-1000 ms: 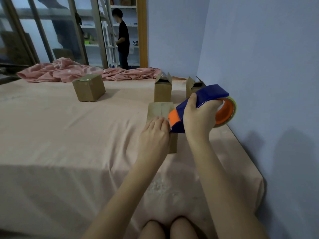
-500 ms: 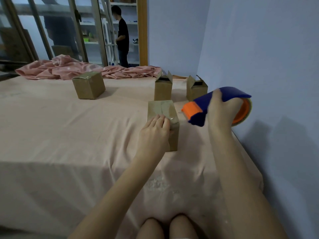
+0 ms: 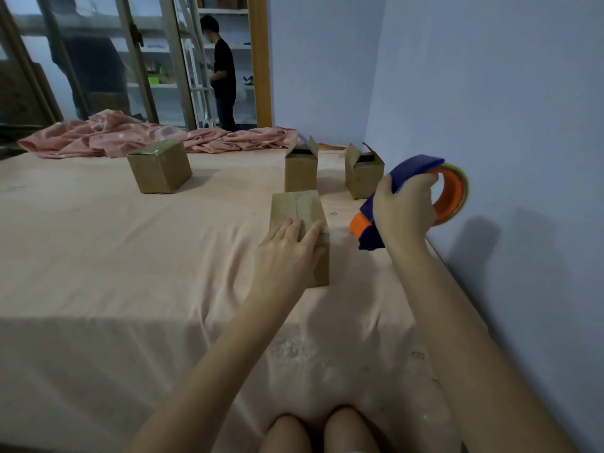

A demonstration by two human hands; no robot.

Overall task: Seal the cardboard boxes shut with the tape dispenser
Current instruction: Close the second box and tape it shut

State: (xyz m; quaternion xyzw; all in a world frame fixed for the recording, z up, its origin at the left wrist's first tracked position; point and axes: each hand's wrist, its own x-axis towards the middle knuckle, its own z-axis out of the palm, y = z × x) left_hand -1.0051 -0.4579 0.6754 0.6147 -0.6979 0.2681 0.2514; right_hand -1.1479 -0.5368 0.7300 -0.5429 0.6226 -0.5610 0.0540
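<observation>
Left hand (image 3: pixel 289 253) presses flat, fingers extended, on the nearest box (image 3: pixel 299 220); right hand (image 3: pixel 403 212), at 3 o'clock, grips the tape dispenser (image 3: pixel 415 197) aloft.

Pale blue walls (image 3: pixel 490 76), glass doors (image 3: pixel 98 60), pink-sheeted surface (image 3: pixel 130 256), white shelves (image 3: pixel 225 47) beyond.

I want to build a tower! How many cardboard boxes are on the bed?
4: near box under the left hand, closed box far left, two open boxes at the back, middle and right. None seems hidden.
</observation>
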